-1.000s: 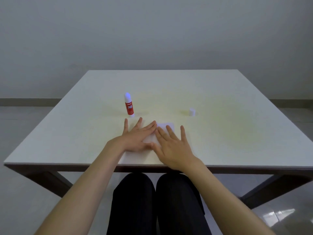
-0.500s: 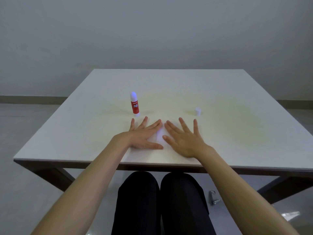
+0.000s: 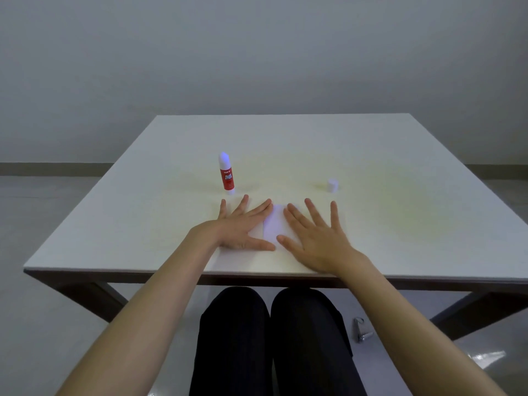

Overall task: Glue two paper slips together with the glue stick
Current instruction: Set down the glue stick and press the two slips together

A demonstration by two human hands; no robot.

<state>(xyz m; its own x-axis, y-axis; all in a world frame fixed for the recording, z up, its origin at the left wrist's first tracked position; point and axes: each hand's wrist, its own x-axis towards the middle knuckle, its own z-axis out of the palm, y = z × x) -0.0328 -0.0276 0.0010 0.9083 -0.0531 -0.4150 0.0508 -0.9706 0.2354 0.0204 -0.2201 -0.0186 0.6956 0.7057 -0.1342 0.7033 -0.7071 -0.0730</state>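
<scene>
Two flat hands on the slips, glue stick nearest the left

Two objects stand beyond the hands on the pale surface (image 3: 400, 155), and the paper lies between them and the near edge. Going from the left, the glue stick (image 3: 226, 174) stands upright, its long axis vertical, with a white tip on top and a red label on the barrel. It sits just beyond the fingertips of the left hand (image 3: 243, 227), slightly to that hand's outer side, and is clear of them.

The left hand lies palm down with fingers spread wide, holding nothing, its thumb stretched toward the middle. Between the two hands shows a strip of the white paper slips (image 3: 273, 224). The strip's long axis runs away from the person. Both hands cover its side edges, so whether one slip or two lies there cannot be told.

The right hand (image 3: 314, 235) is likewise flat, spread and empty, pressing on the right part of the paper. Further right and beyond it stands a small white cap (image 3: 333, 185), near the outer fingertips yet not touching them.

Judged from this layout, the slips seem to be under pressing or smoothing. If the glue stick is wanted next, the left hand is plainly the nearer one, with a short reach forward. The cap falls to the right hand in the same way.
</scene>
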